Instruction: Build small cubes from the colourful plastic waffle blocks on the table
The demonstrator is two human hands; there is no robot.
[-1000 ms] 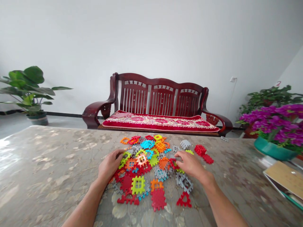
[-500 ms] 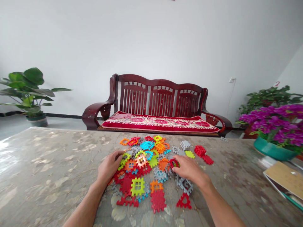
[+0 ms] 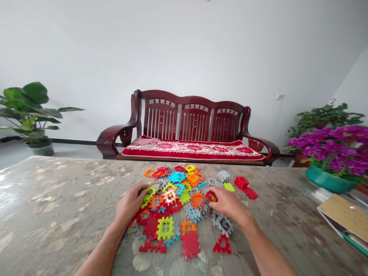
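A heap of flat plastic interlocking tiles [image 3: 178, 191] in red, orange, green, blue and grey lies spread on the marbled table [image 3: 57, 199]. My left hand [image 3: 129, 205] rests on the heap's left edge, fingers curled against a lime-green tile [image 3: 150, 194]. My right hand [image 3: 227, 203] lies on the heap's right side, its fingertips pinched on a small red tile [image 3: 211, 196]. A red triangular tile [image 3: 222, 245] and a red square tile [image 3: 190, 245] lie nearest me.
A dark wooden bench [image 3: 186, 126] with a red floral cushion stands behind the table. A teal pot of purple flowers [image 3: 330, 180] and a brown box [image 3: 345, 216] sit at the right. A leafy plant [image 3: 31, 111] stands on the floor at far left.
My right hand has drawn left and closed its fingertips on the small red tile. My left hand has barely shifted.
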